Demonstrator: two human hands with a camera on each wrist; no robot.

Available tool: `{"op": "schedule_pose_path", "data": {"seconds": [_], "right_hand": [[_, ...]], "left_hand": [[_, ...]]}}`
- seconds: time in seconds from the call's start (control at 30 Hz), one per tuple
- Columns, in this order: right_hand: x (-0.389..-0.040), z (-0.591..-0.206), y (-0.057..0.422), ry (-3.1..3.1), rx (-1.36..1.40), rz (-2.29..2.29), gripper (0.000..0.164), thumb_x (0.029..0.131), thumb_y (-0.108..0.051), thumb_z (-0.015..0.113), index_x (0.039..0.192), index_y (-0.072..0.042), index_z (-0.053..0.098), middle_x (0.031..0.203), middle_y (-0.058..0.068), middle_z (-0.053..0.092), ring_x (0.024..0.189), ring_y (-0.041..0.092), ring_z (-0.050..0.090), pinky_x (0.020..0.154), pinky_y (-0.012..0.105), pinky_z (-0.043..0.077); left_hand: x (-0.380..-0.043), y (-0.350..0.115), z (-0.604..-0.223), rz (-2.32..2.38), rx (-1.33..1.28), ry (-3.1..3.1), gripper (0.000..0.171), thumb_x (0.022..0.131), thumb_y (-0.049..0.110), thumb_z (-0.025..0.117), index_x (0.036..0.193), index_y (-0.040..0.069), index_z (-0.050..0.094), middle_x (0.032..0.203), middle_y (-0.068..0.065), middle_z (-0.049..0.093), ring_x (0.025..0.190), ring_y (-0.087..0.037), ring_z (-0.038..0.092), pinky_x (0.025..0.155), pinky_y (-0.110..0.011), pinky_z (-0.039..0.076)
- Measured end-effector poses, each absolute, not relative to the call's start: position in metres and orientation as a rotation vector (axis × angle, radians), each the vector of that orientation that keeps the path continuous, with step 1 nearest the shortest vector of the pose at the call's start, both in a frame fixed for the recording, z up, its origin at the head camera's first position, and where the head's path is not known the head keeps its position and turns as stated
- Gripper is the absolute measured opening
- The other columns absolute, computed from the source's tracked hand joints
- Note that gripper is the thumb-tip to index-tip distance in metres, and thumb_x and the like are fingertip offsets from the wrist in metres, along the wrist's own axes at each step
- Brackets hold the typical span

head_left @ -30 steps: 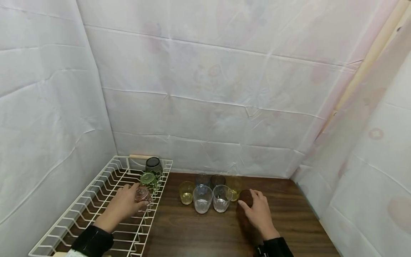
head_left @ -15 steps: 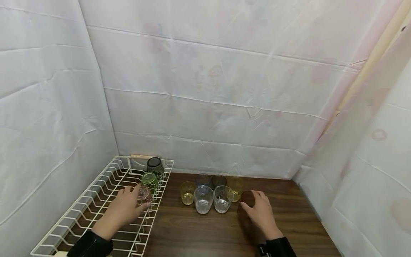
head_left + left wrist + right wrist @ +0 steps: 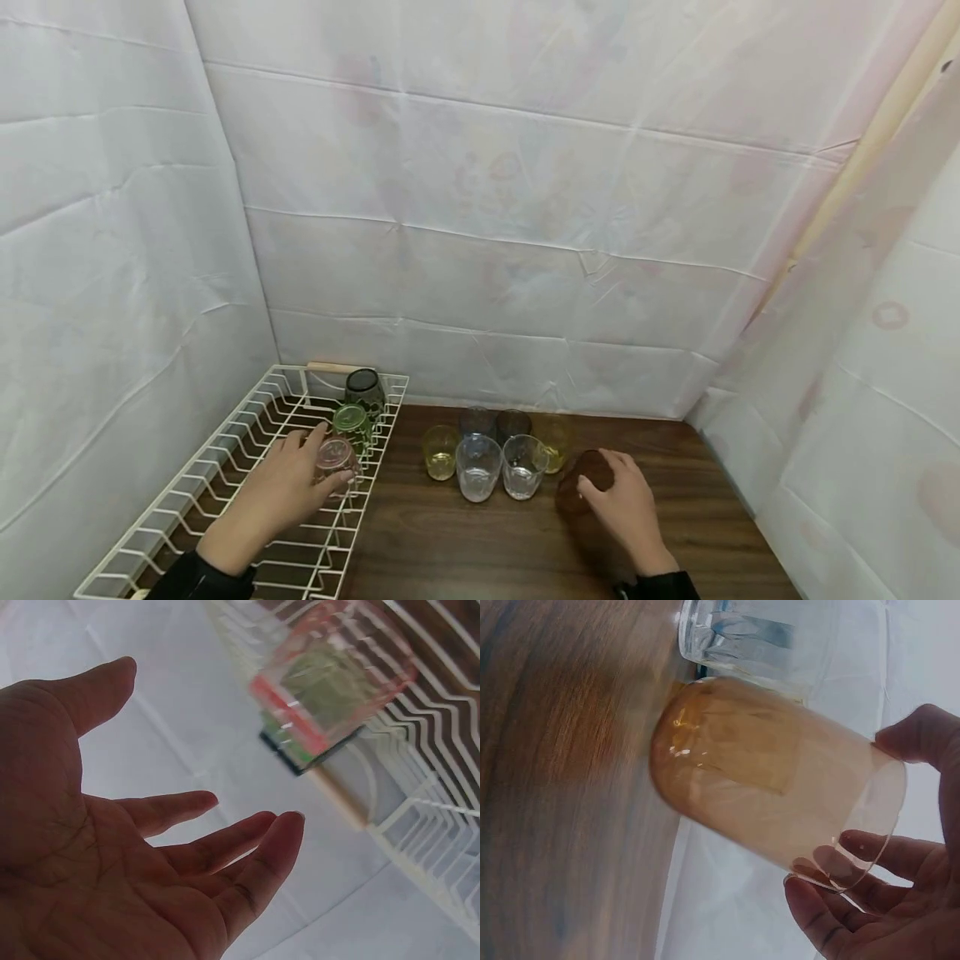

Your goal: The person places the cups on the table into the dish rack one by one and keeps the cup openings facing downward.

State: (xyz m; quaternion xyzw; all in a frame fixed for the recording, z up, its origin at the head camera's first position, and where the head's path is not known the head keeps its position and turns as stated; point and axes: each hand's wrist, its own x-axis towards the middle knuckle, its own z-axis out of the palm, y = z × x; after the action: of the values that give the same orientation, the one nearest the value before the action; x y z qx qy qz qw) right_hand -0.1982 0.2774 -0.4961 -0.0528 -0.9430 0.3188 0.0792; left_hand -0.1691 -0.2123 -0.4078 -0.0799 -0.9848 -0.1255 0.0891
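My right hand [image 3: 626, 504] grips an amber-brown glass [image 3: 757, 776] near its rim, thumb on one side and fingertips on the other. The glass tilts, its rounded base close over the wooden table [image 3: 450, 550]. My left hand [image 3: 281, 483] is spread beside a pink glass [image 3: 337, 458], which stands upside down in the white wire rack [image 3: 180, 475]. In the left wrist view nothing lies between those fingers, and the pink glass shows apart from them. Behind it in the rack stand a green glass [image 3: 352, 425] and a dark grey glass [image 3: 365, 390], both upside down.
Several upright glasses cluster on the table between my hands: two clear ones [image 3: 478, 471] in front, a yellow one [image 3: 440, 454] at left, dark ones [image 3: 513, 425] behind and another yellow one [image 3: 553, 442] at right. White cloth walls [image 3: 480, 292] enclose the back and sides.
My right hand has drawn the brown glass slightly right and nearer, away from the yellow glass, and tilted it. My left fingers have opened away from the pink glass, which stays in place.
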Motion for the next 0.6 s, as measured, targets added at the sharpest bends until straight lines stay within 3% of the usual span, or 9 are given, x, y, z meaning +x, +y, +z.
{"op": "schedule_pose_path", "data": {"seconds": [0.13, 0.23, 0.33, 0.47, 0.6], "right_hand": [[-0.19, -0.495, 0.286, -2.72, -0.253, 1.12, 0.063, 0.102, -0.041, 0.069, 0.154, -0.009, 0.054, 0.153, 0.019, 0.056, 0.136, 0.044, 0.059, 0.107, 0.059, 0.054], [-0.185, -0.496, 0.287, -2.577, -0.307, 1.26, 0.054, 0.102, -0.037, 0.071, 0.148, -0.009, 0.062, 0.144, 0.018, 0.066, 0.126, 0.036, 0.067, 0.094, 0.036, 0.06], [-0.179, -0.497, 0.286, -2.488, -0.359, 1.407, 0.048, 0.104, -0.035, 0.07, 0.143, -0.009, 0.066, 0.139, 0.017, 0.071, 0.117, 0.022, 0.071, 0.084, 0.019, 0.056], [-0.172, -0.499, 0.282, -2.335, -0.37, 1.78, 0.05, 0.108, -0.036, 0.063, 0.147, -0.005, 0.061, 0.139, 0.009, 0.071, 0.108, 0.004, 0.067, 0.084, 0.019, 0.057], [-0.167, -0.505, 0.276, -1.93, -0.115, 2.323, 0.038, 0.114, -0.026, 0.052, 0.141, -0.002, 0.06, 0.13, -0.005, 0.072, 0.109, 0.007, 0.072, 0.09, 0.03, 0.065]], "left_hand": [[-0.161, -0.201, -0.395, -0.397, -0.272, -2.899, 0.092, 0.093, 0.051, 0.079, 0.157, -0.005, 0.045, 0.14, -0.036, 0.059, 0.132, -0.06, 0.055, 0.105, -0.072, 0.05], [-0.155, -0.191, -0.386, -0.411, -0.296, -2.881, 0.092, 0.092, 0.051, 0.08, 0.159, -0.001, 0.044, 0.142, -0.035, 0.059, 0.131, -0.058, 0.057, 0.097, -0.07, 0.055], [-0.15, -0.182, -0.381, -0.42, -0.34, -2.841, 0.092, 0.091, 0.05, 0.082, 0.159, 0.0, 0.045, 0.143, -0.032, 0.059, 0.131, -0.054, 0.058, 0.095, -0.068, 0.057], [-0.146, -0.173, -0.374, -0.456, -0.37, -2.821, 0.094, 0.091, 0.051, 0.082, 0.16, 0.001, 0.043, 0.148, -0.028, 0.058, 0.135, -0.052, 0.057, 0.099, -0.067, 0.056], [-0.143, -0.166, -0.368, -0.479, -0.377, -2.823, 0.093, 0.093, 0.052, 0.08, 0.162, 0.003, 0.042, 0.152, -0.027, 0.056, 0.137, -0.05, 0.056, 0.1, -0.066, 0.055]]}}
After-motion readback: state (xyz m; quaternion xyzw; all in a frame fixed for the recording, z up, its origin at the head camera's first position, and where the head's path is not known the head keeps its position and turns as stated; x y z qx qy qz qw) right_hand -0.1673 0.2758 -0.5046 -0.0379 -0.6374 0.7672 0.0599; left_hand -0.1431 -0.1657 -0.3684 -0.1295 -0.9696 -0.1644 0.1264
